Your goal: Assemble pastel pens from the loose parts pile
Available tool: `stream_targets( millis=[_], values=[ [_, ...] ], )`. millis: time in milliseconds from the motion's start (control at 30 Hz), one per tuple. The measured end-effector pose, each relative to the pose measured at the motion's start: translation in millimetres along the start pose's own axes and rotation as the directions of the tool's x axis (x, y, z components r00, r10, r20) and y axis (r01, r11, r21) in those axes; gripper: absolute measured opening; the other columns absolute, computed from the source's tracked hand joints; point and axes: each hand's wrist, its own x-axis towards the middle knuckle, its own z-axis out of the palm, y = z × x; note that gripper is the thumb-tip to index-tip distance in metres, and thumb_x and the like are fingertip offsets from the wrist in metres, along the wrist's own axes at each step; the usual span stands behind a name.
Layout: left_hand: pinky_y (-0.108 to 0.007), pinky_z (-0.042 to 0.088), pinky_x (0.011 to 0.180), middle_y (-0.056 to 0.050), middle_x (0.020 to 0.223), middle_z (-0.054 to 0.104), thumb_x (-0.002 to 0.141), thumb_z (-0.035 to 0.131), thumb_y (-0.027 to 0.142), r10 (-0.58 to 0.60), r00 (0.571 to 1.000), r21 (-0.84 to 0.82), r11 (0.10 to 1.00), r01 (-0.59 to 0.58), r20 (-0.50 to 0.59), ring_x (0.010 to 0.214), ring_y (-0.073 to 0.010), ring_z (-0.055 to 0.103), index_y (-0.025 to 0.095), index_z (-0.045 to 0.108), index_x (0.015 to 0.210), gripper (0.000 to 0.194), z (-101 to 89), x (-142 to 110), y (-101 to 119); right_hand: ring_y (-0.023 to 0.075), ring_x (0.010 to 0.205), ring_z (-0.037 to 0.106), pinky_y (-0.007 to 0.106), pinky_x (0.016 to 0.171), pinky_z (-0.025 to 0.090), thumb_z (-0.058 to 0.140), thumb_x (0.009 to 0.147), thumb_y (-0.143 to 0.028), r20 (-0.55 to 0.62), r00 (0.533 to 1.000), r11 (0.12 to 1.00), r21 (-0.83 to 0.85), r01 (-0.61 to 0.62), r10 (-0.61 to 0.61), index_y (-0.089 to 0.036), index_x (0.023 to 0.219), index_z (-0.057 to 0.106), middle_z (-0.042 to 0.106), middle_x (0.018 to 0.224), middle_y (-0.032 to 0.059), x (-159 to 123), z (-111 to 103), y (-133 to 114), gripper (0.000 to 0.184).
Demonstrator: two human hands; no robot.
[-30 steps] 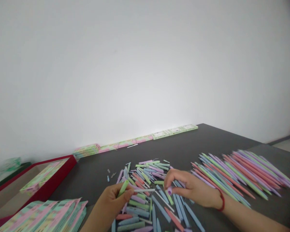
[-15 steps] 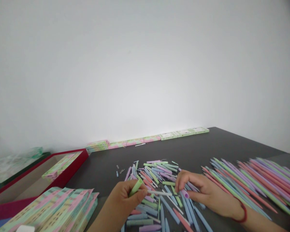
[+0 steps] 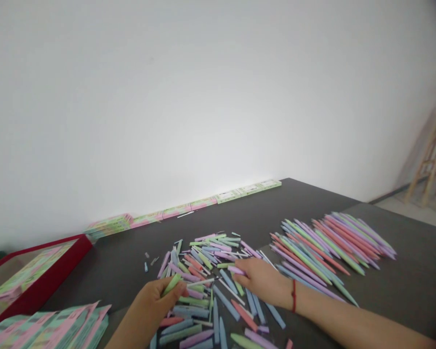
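Gripping a green pen barrel (image 3: pixel 172 284) in curled fingers, the left hand (image 3: pixel 148 303) sits over the near side of a loose heap of pastel pen parts (image 3: pixel 199 261), while the right hand (image 3: pixel 265 280), nearly closed, pinches a lilac piece (image 3: pixel 237 270). A red-rimmed tray (image 3: pixel 58 264) at far left holds green-and-pink packets (image 3: pixel 29 274); more packets (image 3: pixel 47 332) lie stacked just below it. Open dark surface (image 3: pixel 403 291) extends beyond the long pens (image 3: pixel 323 247) fanned out on the right
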Motion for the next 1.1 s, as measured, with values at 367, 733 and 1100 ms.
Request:
stream_targets(
  millis=[367, 733, 1100],
  values=[
    [-0.022, 0.035, 0.042, 0.015, 0.033, 0.03, 0.052, 0.059, 0.075, -0.068, 0.99, -0.139, 0.987, 0.086, 0.124, 0.027, -0.0013, 0.015, 0.018, 0.057, 0.064, 0.058, 13.5, 4.7, -14.0, 0.0211, 0.094, 0.055, 0.03, 0.082, 0.041, 0.049, 0.088, -0.024, -0.177, 0.948, 0.955, 0.081, 0.284, -0.266, -0.019, 0.096, 0.063, 0.062, 0.097, 0.0067, 6.7, 8.7, -40.5, 0.017],
    [-0.024, 0.041, 0.041, 0.016, 0.032, 0.029, 0.058, 0.065, 0.066, -0.069, 0.986, -0.235, 0.966, 0.103, 0.15, 0.026, -0.0011, 0.015, 0.018, 0.059, 0.069, 0.049, 2.1, 13.0, -17.6, 0.0186, 0.082, 0.062, 0.024, 0.068, 0.039, 0.046, 0.087, -0.026, 0.067, 0.988, 0.986, -0.089, 0.144, -0.138, -0.021, 0.094, 0.063, 0.069, 0.088, 0.0033, 19.9, 1.5, -17.3, 0.019],
    [-0.025, 0.044, 0.038, 0.017, 0.035, 0.025, 0.055, 0.071, 0.06, -0.053, 0.999, -0.294, 0.955, 0.047, -0.01, 0.03, -0.0006, 0.012, 0.017, 0.06, 0.068, 0.046, 0.6, 9.3, -11.7, 0.0312, 0.085, 0.059, 0.038, 0.074, 0.037, 0.058, 0.072, -0.021, 0.184, 0.969, 0.987, 0.011, 0.163, -0.163, -0.016, 0.076, 0.062, 0.067, 0.079, 0.0114, 60.1, 35.7, -20.3, 0.008]
  ],
)
